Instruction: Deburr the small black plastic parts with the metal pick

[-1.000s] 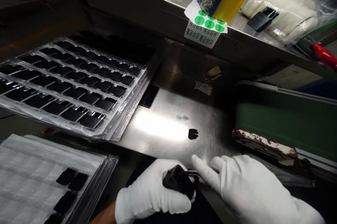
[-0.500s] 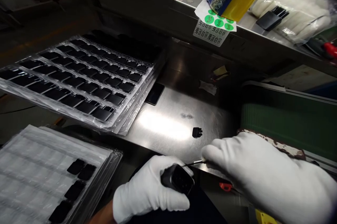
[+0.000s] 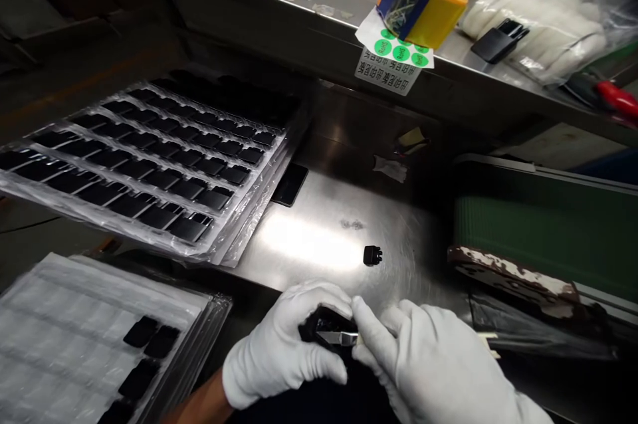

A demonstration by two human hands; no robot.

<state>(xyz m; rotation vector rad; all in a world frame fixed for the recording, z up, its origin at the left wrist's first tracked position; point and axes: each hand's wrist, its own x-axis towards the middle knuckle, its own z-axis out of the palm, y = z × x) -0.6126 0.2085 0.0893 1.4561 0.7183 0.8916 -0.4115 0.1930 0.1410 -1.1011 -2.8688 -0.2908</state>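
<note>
My gloved left hand is wrapped around a black plastic part, with the thumb below it and the fingers above. In my gloved right hand is a small knife, its pointed metal blade lying across the black part. The knife's handle is mostly hidden by the fingers. Beyond both hands, a small black piece with prongs lies on the metal bench.
Stacked clear trays of black parts stand at left. A lower tray holds several black pieces. A phone-like slab lies beside the stack. The green conveyor belt is at right. Above, the shelf carries a yellow tape roll.
My right hand has moved left and down to my left hand, bringing the blade onto the black part. The part has turned in my left hand. The view has shifted slightly.
</note>
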